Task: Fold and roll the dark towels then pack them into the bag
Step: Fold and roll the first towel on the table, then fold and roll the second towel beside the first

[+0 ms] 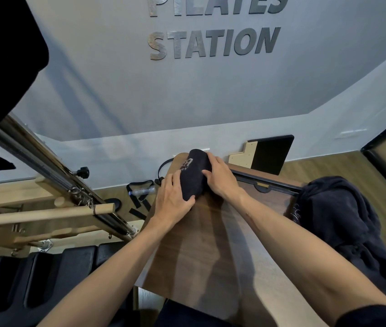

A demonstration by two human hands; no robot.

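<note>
At the far end of the dark walnut-grain wooden desk (211, 244) lies a rolled dark navy towel (193, 174), a plump, tight cylinder with a pale printed logo showing on its upper face. It rests on the desk top, lengthwise away from the person, and both hands are on it. The left hand (174, 200) cups its near left side, fingers laid along the roll and the thumb curled round its near end. The right hand (220, 178) wraps over its right side, fingers bent across the top of the fabric.

On the right edge of the desk sits a loose heap of crumpled dark navy towels (343, 223), well apart from the roll, with a bit of pale stitching visible on one fold.

Beyond the desk a flat black padded board with a pale wooden stepped edge (265, 156) leans against the base of the grey wall (187, 95). Large metallic raised letters (213, 43) on that wall read "STATION" under a partly cropped word. Left of the desk stands a pale wooden exercise frame with metal springs and a round dowel bar (45, 208), with black padded cushions (34, 279) below it. Black webbing straps (140, 194) and a clear plastic bottle (143, 191) lie on the wood-look floor (328, 166) near the wall.
</note>
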